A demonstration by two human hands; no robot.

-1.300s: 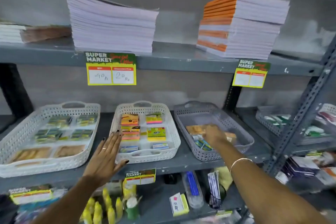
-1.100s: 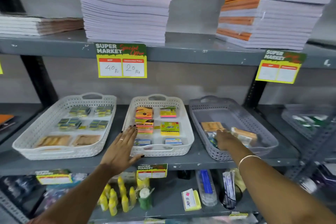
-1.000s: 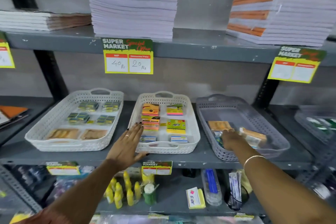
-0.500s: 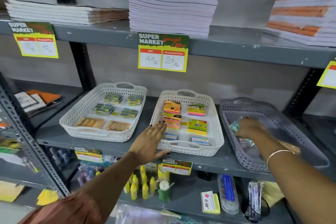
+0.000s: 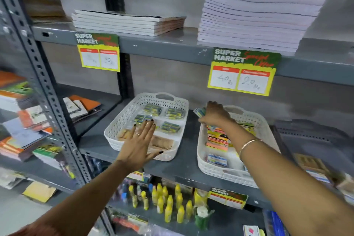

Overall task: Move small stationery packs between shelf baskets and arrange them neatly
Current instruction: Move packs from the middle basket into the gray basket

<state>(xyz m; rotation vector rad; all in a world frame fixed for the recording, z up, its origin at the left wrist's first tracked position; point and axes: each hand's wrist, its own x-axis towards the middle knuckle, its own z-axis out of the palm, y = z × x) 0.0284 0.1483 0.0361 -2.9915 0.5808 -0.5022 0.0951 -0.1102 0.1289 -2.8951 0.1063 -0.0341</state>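
Two white baskets and a grey one stand on the middle shelf. My right hand (image 5: 214,114) is shut on a small blue-green stationery pack (image 5: 199,111), held above the gap between the left white basket (image 5: 122,120) and the middle white basket (image 5: 212,168). My left hand (image 5: 140,140) is open with fingers spread, hovering flat over the front of the left basket, which holds blue-yellow packs and tan packs. The middle basket holds orange, pink and yellow note packs. The grey basket (image 5: 306,132) is at the far right, blurred.
Stacks of notebooks (image 5: 254,19) lie on the upper shelf, above yellow price tags (image 5: 242,74). A perforated grey upright (image 5: 47,92) stands at the left, with books piled beyond it. Yellow glue bottles (image 5: 168,203) stand on the lower shelf.
My right hand has left the grey basket with a small pack and moved left past the middle basket. My left hand has shifted from the middle basket's edge to over the left basket. View panned left.
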